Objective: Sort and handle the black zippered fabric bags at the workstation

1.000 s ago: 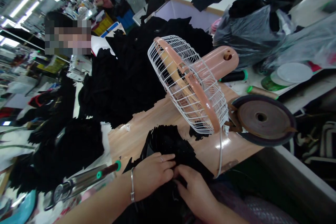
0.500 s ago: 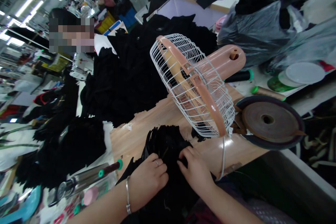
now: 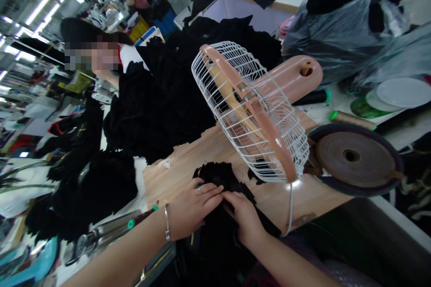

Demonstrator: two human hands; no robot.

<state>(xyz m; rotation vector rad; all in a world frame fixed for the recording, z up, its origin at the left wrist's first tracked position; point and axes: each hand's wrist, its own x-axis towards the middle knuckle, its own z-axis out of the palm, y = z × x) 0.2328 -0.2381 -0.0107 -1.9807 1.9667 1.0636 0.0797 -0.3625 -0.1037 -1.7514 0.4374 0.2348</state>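
Observation:
A stack of black cloth (image 3: 215,172) with ragged edges lies in front of me on the wooden tabletop, and more black cloth hangs down toward my lap. My left hand (image 3: 193,206), with a ring and a silver bangle, reaches across it from the left, its fingers bent over the cloth and the thumb mostly hidden. My right hand (image 3: 245,217) comes in from the right, fingers curled onto the same cloth. The fingertips of both hands meet above it. Below my left wrist a gold zipper-like strip (image 3: 156,267) runs along a dark edge.
A pink fan (image 3: 249,112) with a white wire guard stands just beyond my hands. To its right lies a large roll of brown tape (image 3: 352,154). Heaped black cloth (image 3: 168,103) fills the far side. Another person (image 3: 107,65) sits across at a sewing machine.
My hands have come together over the black cloth; they were apart before. The left fingers have reached rightward and straightened somewhat. The zipper-like strip has come into view at lower left.

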